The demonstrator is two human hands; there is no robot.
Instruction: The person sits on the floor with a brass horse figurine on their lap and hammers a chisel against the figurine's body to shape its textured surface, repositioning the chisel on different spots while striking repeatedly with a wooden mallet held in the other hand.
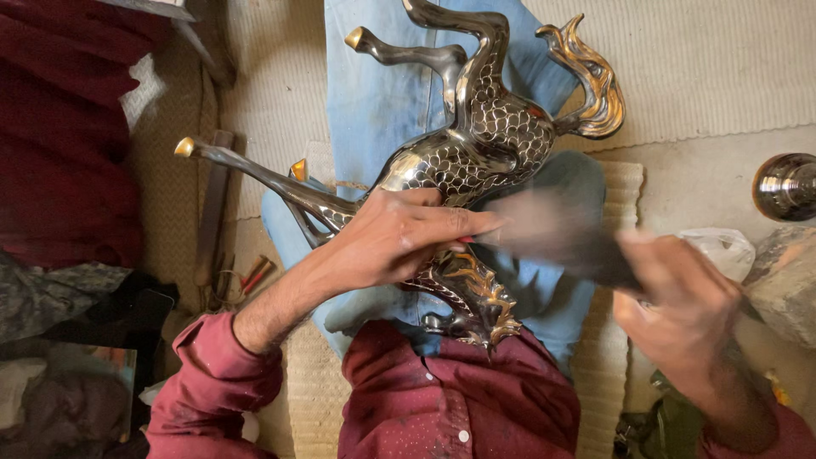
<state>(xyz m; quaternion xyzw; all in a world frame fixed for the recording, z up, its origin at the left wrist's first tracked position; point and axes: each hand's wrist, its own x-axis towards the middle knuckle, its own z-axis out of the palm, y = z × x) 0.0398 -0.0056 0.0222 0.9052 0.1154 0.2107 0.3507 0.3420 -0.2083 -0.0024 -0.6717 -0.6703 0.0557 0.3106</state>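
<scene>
Risk of slippage — left hand (pixel 399 238) presses flat on silver-and-gold scaled metal horse figurine (pixel 476 144); right hand (pixel 680 314) grips blurred dark cloth (pixel 561 234) — a hard rub could topple it

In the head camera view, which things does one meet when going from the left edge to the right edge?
Dark red cloth → left hand resting on the metal horse figure → right hand, blurred → white plastic bag → round shiny metal piece.
</scene>
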